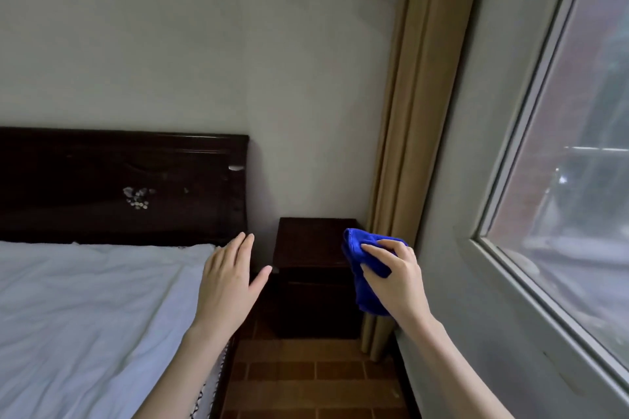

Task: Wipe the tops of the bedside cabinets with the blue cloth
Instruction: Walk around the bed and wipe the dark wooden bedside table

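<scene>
A dark wooden bedside cabinet stands in the corner between the bed and the curtain, its top bare. My right hand is closed around a bunched blue cloth, held in the air over the cabinet's right front corner; part of the cloth hangs below my palm. My left hand floats open with fingers spread, palm down, just left of the cabinet above the bed's edge, holding nothing.
A bed with a white sheet and dark headboard fills the left. A beige curtain hangs right of the cabinet, beside a grey wall and large window. Brown tiled floor lies in the narrow gap.
</scene>
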